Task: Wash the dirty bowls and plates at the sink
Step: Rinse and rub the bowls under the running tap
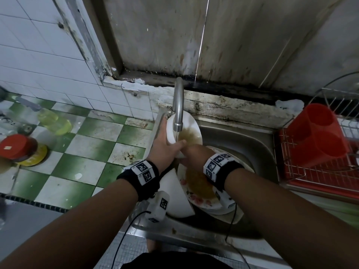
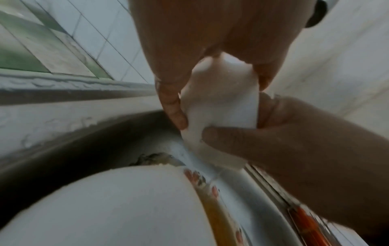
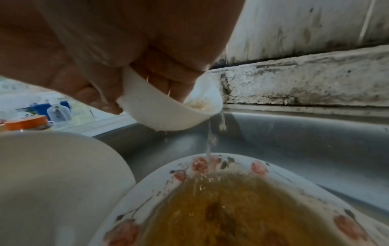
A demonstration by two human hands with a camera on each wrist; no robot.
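A white bowl (image 1: 186,127) with brown residue is tilted under the tap (image 1: 178,105), where a thin stream of water runs. My left hand (image 1: 170,146) grips its left rim, fingers curled round the edge (image 2: 221,103). My right hand (image 1: 191,152) holds the near rim, thumb outside (image 2: 231,141) and fingers inside the bowl (image 3: 164,114). Dirty water spills from it onto a flowered plate (image 3: 231,208) coated in brown sauce, lying in the sink (image 1: 242,144) under my wrists. Another white bowl (image 1: 174,197) leans against that plate on the left.
A red dish rack (image 1: 310,171) with a red cutlery holder (image 1: 318,133) stands right of the sink. On the green-and-white tiled counter to the left are a bottle of yellow liquid (image 1: 54,121) and a red-lidded jar (image 1: 15,146). A stained wall ledge runs behind the tap.
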